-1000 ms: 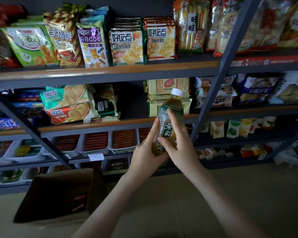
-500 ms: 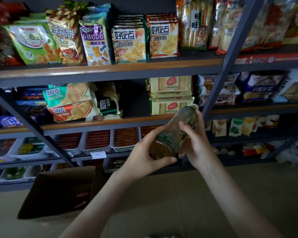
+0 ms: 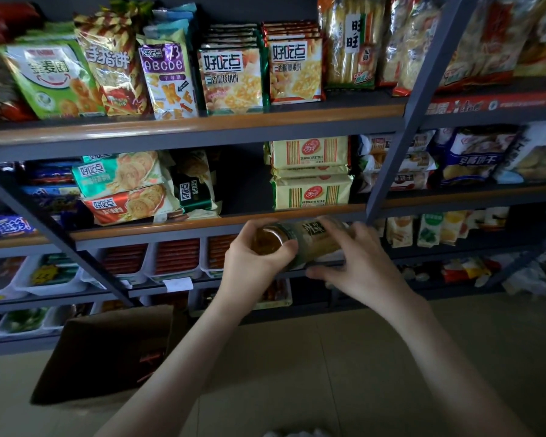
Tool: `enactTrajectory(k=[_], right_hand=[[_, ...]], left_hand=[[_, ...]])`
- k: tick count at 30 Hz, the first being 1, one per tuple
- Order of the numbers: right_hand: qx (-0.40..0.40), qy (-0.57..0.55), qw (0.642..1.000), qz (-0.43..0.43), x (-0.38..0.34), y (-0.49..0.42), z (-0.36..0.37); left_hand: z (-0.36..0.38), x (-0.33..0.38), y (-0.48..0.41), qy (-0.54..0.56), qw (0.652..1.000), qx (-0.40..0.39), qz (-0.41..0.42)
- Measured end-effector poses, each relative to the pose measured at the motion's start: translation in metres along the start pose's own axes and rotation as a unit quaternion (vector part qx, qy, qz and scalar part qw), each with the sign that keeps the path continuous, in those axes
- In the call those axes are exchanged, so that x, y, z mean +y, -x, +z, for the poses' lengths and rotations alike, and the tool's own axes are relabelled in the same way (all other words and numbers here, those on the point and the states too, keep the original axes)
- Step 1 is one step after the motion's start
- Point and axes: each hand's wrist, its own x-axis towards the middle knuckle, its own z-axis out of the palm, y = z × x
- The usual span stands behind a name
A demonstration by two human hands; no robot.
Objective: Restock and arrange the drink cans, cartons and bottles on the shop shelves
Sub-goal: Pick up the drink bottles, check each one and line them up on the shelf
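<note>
While on its side, smooth cylindrical plastic bottle [image 3: 311, 242], left hand [image 3: 252, 266] and right hand [image 3: 368, 263] both curled around it.

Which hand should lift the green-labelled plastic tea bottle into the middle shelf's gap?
Probably left: the left hand grips the bottle base nearest that gap; the right hand sits further right.

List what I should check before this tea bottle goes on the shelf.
1. Left hand grips the base end of the clear plastic tea bottle: ok.
2. Right hand wraps its upper half: ok.
3. Bottle upright: not ok, it lies sideways, base toward the camera.
4. Cap tight: cannot tell, hidden behind the right hand.
5. Free space on the wood-edged middle shelf: ok, gap between the dark green snack packet and the stacked yellow cracker packs.
</note>
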Motion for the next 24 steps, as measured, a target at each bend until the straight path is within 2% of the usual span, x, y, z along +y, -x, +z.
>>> enactTrajectory(k=[2, 4, 7, 11, 16, 18, 21, 24], right_hand=[[0.066, 0.082, 0.988, -0.117, -0.003, -0.002, 0.008], [0.077, 0.055, 0.984, -0.150, -0.007, -0.007, 0.016], [0.074, -0.012, 0.989, -0.129, -0.008, -0.011, 0.018], [0.111, -0.133, 0.978, -0.119, -0.011, -0.011, 0.011], [0.120, -0.302, 0.946, -0.019, -0.014, -0.009, 0.002], [0.106, -0.364, 0.926, -0.009, -0.014, -0.007, 0.000], [0.078, -0.451, 0.889, -0.015, -0.020, -0.004, -0.004], [0.054, -0.447, 0.893, -0.017, -0.025, -0.003, -0.007]], left_hand=[[-0.001, 0.000, -0.003, 0.001, 1.000, -0.012, -0.021], [-0.001, 0.002, -0.003, -0.009, 0.999, -0.027, -0.018], [-0.005, 0.012, -0.002, -0.034, 0.998, -0.058, 0.016], [-0.013, 0.017, -0.004, -0.077, 0.986, -0.125, 0.078], [-0.008, 0.003, -0.003, -0.180, 0.953, -0.140, 0.198], [-0.005, -0.006, -0.005, -0.208, 0.948, -0.145, 0.193], [-0.001, -0.013, -0.006, -0.220, 0.954, -0.151, 0.140], [0.001, -0.015, -0.007, -0.212, 0.961, -0.128, 0.126]])
